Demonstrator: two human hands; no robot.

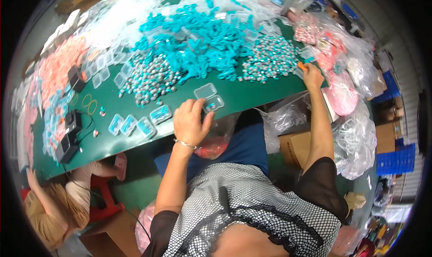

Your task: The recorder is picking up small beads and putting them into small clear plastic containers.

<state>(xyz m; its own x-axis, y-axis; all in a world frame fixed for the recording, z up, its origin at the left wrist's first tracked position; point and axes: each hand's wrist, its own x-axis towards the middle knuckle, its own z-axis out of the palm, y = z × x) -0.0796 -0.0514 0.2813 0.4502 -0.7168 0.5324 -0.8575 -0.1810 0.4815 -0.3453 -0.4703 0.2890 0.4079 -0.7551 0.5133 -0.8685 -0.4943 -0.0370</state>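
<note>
Head view: left hand (pixel 191 122) grips clear plastic case (pixel 209 97) (hinged, open); right hand (pixel 312 76) pinches orange piece (pixel 300 66).

Four filled clear boxes (pixel 135 122) lie in a row near the left — one open clear box (pixel 209 97) sits right of them. Three yellow rubber bands (pixel 88 103) lie further left, two black devices (pixel 69 135) beside them — teal pieces (pixel 198 41) far off, too many to count.
</note>
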